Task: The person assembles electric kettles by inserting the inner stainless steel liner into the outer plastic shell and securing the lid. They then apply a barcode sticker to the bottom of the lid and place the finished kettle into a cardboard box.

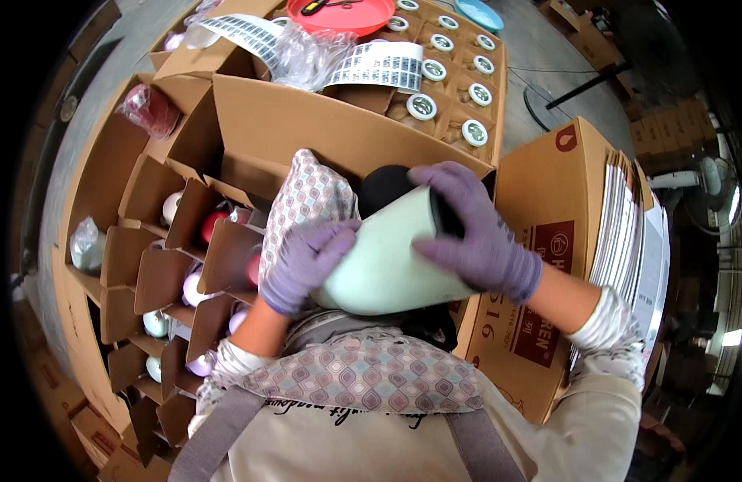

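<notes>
A pale green bottle (391,257) with a black cap lies on its side against my chest, held in both hands. My left hand (306,257), in a purple glove, grips the bottle's lower body. My right hand (475,233), also gloved in purple, wraps over the upper end near the black cap (384,187). A patterned cloth (306,201) hangs just behind the bottle, over the edge of an open cardboard box (306,128).
To the left, a carton with cardboard dividers (154,265) holds several bottles in its cells. Behind, another box holds round lids (447,72), label sheets (379,64) and a red dish (343,14). Flat cartons (628,233) stand stacked at right.
</notes>
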Available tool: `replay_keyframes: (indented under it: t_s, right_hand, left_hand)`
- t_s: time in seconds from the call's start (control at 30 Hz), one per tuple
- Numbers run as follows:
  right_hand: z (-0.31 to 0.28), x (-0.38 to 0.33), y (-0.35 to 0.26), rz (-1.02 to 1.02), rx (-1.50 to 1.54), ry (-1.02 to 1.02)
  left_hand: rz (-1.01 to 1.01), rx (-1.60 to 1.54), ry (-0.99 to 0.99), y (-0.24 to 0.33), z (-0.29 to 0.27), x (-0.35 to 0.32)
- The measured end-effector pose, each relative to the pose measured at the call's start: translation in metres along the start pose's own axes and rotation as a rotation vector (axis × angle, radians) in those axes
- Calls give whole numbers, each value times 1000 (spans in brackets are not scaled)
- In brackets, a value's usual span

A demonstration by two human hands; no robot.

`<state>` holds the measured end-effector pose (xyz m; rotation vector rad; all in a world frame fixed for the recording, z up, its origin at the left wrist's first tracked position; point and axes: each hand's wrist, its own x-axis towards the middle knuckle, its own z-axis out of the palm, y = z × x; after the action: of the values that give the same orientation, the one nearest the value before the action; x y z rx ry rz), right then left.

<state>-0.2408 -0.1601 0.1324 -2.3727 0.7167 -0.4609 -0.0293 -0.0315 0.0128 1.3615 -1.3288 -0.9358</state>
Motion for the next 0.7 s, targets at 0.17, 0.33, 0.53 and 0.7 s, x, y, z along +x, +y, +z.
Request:
replay_keyframes:
  t_s: [0.17, 0.33, 0.53, 0.7]
  right_hand:
    - [8, -17, -67, -898, -51, -299]
    - [-34, -23, -12, -187, 70, -373]
    - [-14, -50, 5, 75, 16, -158]
    - [-15, -39, -50, -847, -45, -405]
  left_hand:
    - [160, -75, -368, -17, -22, 34]
    - [-24, 174, -187, 19, 18, 13]
    - [147, 234, -27, 24, 20, 3]
    - [-27, -9, -387, -7, -28, 37]
